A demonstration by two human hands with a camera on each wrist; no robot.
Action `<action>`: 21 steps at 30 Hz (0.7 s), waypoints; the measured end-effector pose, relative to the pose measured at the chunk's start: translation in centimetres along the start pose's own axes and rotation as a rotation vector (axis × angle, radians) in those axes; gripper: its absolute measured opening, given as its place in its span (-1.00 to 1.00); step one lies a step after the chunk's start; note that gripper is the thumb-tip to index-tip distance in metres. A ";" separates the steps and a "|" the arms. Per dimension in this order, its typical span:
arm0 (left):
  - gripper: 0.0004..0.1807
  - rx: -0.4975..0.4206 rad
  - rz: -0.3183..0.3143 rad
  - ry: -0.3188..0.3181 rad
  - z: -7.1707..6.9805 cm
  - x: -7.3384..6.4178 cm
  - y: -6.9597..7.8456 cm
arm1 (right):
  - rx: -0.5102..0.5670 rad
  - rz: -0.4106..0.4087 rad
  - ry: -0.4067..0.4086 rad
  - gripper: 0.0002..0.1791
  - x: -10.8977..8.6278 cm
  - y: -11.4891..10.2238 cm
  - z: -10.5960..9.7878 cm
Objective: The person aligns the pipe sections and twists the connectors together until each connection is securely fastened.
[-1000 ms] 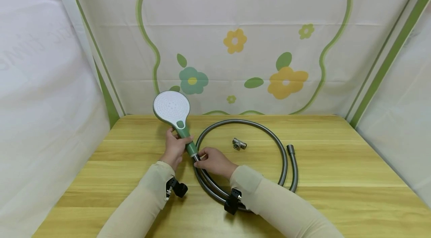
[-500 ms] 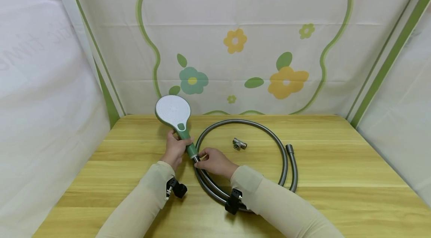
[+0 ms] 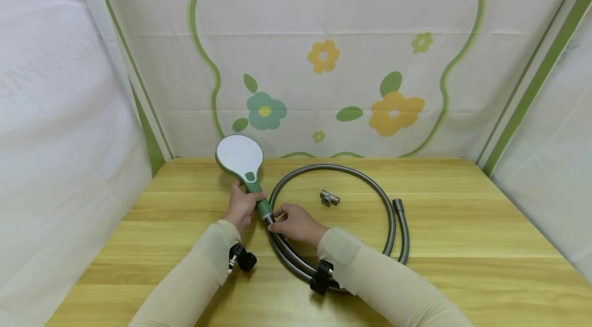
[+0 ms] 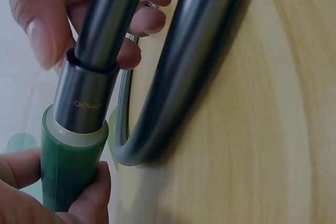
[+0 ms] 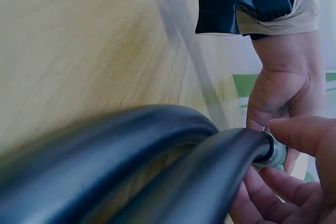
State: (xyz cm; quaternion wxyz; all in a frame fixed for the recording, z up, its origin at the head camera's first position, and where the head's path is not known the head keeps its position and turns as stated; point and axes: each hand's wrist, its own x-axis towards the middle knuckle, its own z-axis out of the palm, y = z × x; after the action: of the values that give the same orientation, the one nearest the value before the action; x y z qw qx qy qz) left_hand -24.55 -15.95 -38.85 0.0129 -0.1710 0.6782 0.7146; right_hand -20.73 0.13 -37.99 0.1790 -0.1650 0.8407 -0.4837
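A handheld shower head with a white face and green handle tilts up to the left in the head view. My left hand grips its handle. My right hand has thumb and fingers around the dark grey shower hose at its metal collar. That collar meets the pale ring at the handle's end; any threads between them are hidden. In the right wrist view the hose curves toward the fingers of my right hand, with my left hand beyond.
The hose loops over the wooden table, its other end lying at the right. Inside the loop sits a small metal tee fitting. A printed white cloth stands behind the table, with more cloth at both sides.
The shower head has dipped slightly, its face moving down and a little right. Both hands keep nearly the same places on the handle and the hose.
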 end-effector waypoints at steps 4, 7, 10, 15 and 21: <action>-0.07 0.008 -0.016 -0.006 -0.1 0.0 0.0 | 0.004 0.006 0.001 -0.61 0.0 0.1 0.0; -0.07 0.013 -0.022 -0.008 -0.1 -0.1 0.0 | 0.013 0.012 0.002 -0.59 0.0 0.2 -0.1; -0.08 0.010 -0.025 -0.009 0.0 -0.1 0.0 | 0.018 0.014 0.002 -0.58 0.0 0.3 -0.1; -0.10 0.007 -0.037 -0.012 -0.1 -0.1 0.0 | 0.014 0.015 0.002 -0.57 -0.1 0.3 -0.1; -0.07 0.024 -0.061 -0.026 -0.3 0.1 -0.2 | -0.006 0.018 0.002 -0.54 -0.2 0.4 -0.2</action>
State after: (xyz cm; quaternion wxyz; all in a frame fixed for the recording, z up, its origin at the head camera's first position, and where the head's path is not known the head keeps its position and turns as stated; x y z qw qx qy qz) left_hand -24.50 -16.21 -39.06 0.0455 -0.1821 0.6809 0.7079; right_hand -20.66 0.60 -38.15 0.1820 -0.1574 0.8437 -0.4799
